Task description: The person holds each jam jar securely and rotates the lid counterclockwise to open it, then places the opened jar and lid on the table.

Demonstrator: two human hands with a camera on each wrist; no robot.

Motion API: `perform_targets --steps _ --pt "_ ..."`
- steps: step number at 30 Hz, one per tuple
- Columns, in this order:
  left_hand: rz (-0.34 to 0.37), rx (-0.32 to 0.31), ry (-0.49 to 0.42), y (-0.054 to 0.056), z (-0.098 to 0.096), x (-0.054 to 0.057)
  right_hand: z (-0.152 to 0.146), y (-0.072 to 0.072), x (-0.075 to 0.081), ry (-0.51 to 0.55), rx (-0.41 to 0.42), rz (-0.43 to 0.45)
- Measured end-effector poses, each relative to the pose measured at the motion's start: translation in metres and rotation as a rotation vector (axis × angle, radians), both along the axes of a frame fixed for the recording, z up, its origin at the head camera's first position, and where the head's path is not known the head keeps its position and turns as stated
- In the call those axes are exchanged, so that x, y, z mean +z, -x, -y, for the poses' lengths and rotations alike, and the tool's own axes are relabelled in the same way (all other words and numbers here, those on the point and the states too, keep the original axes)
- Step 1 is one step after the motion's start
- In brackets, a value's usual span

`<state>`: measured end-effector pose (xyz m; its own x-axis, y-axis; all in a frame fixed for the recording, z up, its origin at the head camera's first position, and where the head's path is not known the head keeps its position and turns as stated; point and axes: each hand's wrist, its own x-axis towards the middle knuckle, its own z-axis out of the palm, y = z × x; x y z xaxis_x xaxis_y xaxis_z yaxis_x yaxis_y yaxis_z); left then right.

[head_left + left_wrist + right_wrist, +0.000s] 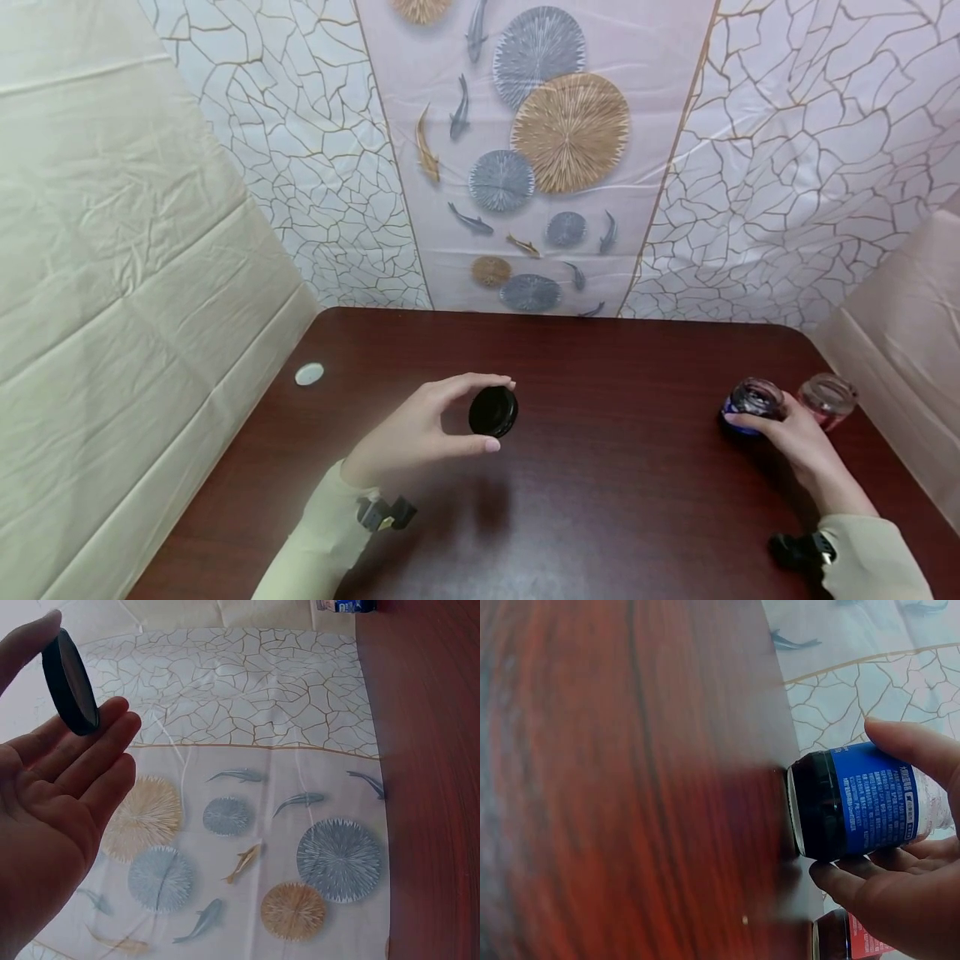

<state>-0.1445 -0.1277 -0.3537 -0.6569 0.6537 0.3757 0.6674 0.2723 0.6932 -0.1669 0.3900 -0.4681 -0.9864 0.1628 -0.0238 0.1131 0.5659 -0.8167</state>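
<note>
Above the middle of the table, my left hand (420, 425) pinches a round black lid (493, 412) between thumb and fingers. The lid's hollow inside faces the head camera, and in the left wrist view the same lid (70, 684) appears nearly edge-on. At the right side, my right hand (808, 446) grips a glass jar with a blue label (877, 799), dark at its base and clear at its top. The jar is upright at the tabletop; its contact there is unclear. Right beside it stands a second glass jar with a red label (827, 400).
A small white disc (309, 374) lies near the left edge of the dark reddish-brown table (600, 500). Patterned cloth (525, 233) hangs behind the table. Plain cream cloth (150, 275) rises along the left, with similar cloth on the right.
</note>
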Motion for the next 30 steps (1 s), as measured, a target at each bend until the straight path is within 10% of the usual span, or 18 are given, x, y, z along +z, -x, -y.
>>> perform_targets --steps 30 --pt "0.010 0.125 -0.003 0.006 0.011 -0.001 -0.001 0.001 -0.004 0.097 0.025 -0.059"
